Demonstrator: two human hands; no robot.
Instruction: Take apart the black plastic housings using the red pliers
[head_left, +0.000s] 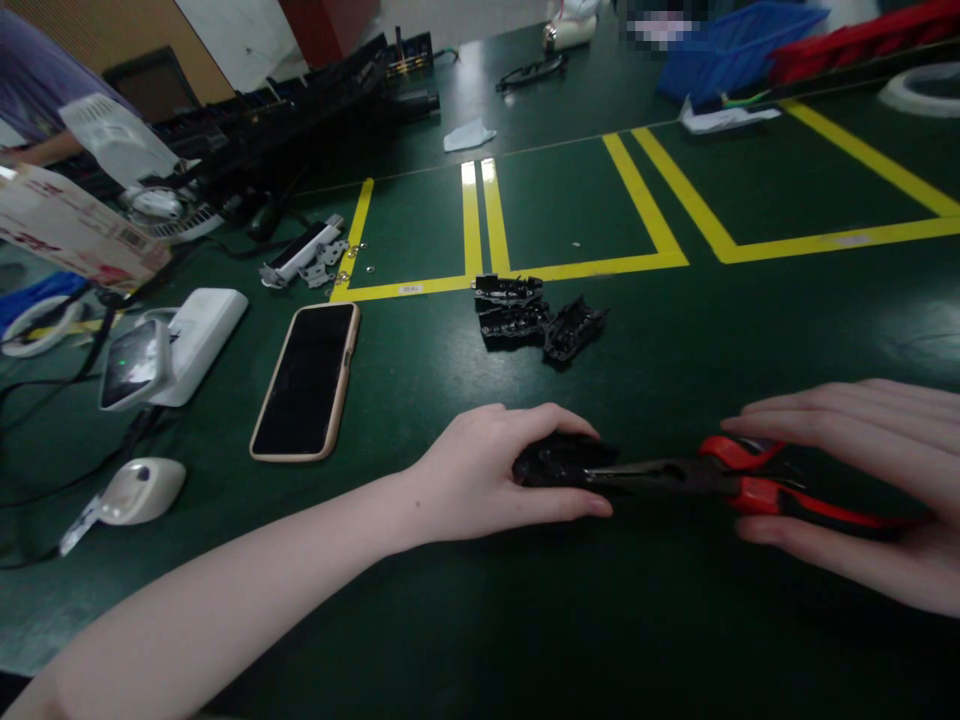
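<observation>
My left hand (495, 470) is closed round a black plastic part (551, 462), thumb on the near side and fingers on the far side. At the right, my right hand (862, 470) grips long-nose pliers (757, 480) by their red handles. The pliers' jaws reach left to the black part, and their tips meet it between my left thumb and fingers. Whether the jaws are clamped on it I cannot make out. Beyond my left hand lie several similar black plastic parts (511, 310) in a small cluster.
Left of my hands lie a phone (306, 380), a white device with a screen (139, 365) and a cream-coloured gadget (142, 490). Metal pieces (322, 262) sit behind the phone. Yellow tape (600, 268) marks the green table (420, 640). A blue bin (735, 50) stands far right.
</observation>
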